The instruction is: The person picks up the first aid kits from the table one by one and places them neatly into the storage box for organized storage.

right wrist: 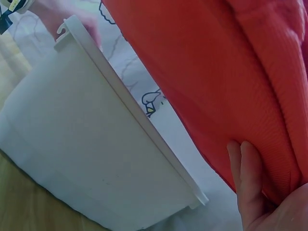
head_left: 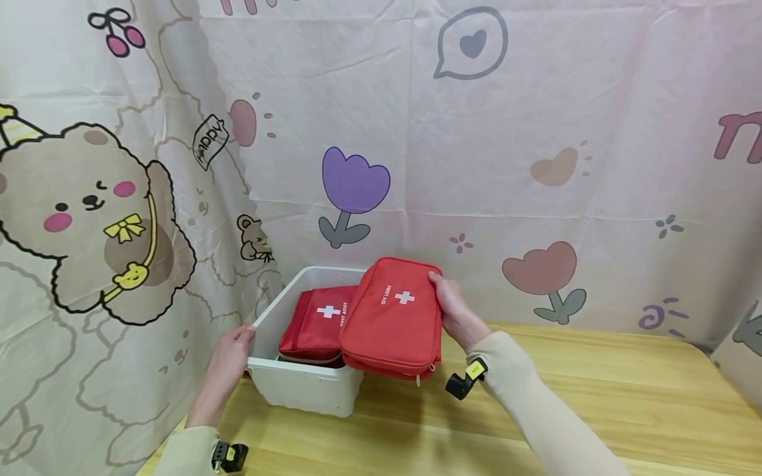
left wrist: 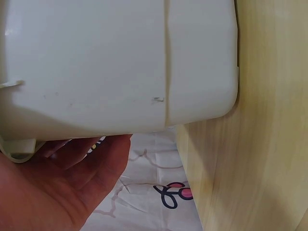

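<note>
A red zippered first aid bag (head_left: 393, 324) with a white cross is held above the right side of a white plastic bin (head_left: 306, 390). My right hand (head_left: 455, 311) grips its right edge, thumb on the top face; in the right wrist view, fingers (right wrist: 250, 168) press its underside. Inside the bin, tilted, lies a second red first aid bag (head_left: 312, 324), partly hidden by the first. At the bin's left front corner, my left hand (head_left: 232, 350) holds the rim. The left wrist view has this hand (left wrist: 72, 183) against the bin's outer wall (left wrist: 96, 62).
The bin stands on a light wooden table (head_left: 595, 390), near its left edge. A printed cloth (head_left: 464, 145) hangs along the back and left side, close behind the bin. Wrist cameras (head_left: 467, 378) are strapped on both arms.
</note>
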### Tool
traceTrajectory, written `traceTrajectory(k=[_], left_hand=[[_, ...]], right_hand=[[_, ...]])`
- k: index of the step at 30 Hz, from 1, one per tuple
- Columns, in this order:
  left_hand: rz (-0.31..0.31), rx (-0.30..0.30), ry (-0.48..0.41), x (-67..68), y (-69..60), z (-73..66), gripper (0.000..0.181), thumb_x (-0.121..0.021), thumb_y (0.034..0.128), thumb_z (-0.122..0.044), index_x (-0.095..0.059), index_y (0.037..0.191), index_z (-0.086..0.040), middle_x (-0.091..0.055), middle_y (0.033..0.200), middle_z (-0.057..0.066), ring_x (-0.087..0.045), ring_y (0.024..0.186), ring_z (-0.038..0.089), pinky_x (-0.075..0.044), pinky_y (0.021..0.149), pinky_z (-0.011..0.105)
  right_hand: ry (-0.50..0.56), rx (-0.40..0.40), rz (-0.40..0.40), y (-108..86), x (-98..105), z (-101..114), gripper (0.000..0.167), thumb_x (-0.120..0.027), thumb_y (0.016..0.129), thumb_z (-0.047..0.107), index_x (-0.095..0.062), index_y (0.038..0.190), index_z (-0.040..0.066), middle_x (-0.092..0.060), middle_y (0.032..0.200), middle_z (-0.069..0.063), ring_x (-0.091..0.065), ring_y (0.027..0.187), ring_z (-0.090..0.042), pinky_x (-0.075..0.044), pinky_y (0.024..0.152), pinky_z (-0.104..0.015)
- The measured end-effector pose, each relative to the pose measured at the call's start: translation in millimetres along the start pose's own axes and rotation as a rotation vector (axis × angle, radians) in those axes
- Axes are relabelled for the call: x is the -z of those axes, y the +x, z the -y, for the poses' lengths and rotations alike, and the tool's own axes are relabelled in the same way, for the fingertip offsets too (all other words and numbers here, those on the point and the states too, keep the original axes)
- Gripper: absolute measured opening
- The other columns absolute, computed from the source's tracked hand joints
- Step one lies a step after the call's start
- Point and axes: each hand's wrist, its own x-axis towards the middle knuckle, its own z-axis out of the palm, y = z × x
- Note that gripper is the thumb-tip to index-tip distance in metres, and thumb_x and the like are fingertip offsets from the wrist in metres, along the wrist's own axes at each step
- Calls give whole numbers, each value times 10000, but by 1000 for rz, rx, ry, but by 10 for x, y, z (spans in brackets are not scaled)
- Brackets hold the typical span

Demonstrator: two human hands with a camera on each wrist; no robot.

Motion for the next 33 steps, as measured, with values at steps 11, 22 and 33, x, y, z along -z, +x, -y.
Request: traceTrajectory(k=[11,22,33], left_hand=[[-13,-3,28,6,13,4,481,-316,1070,-282,-519,1325,71,-444,827,187,-464,949,349,-386,781,404],[-16,9,11,1,0,-14,462,-333,1068,-270,-526,1312,73,-357,721,99,-443,827,316,-361,682,355],[-16,5,-1,0,-17,-9,474,-310,1073,-280,-533,1299,73,-553,1083,250,-508,979,348,-411,785,390]], right_hand=[[0,13,-18,86,-84,-10,308,-426,1052,258,-526,1152,-15,-567,920,-52,-605,720,-97,-523,675,-211],[-9,3,-34,169,-240,-33,276,-451,1038,263,-541,1070,4,-563,846,-47,-594,665,-111,-513,617,-229],[1,13,-34,205,-427,11,219,-463,1033,233,-529,935,48,-539,751,-28,-571,596,-97,-496,566,-227]])
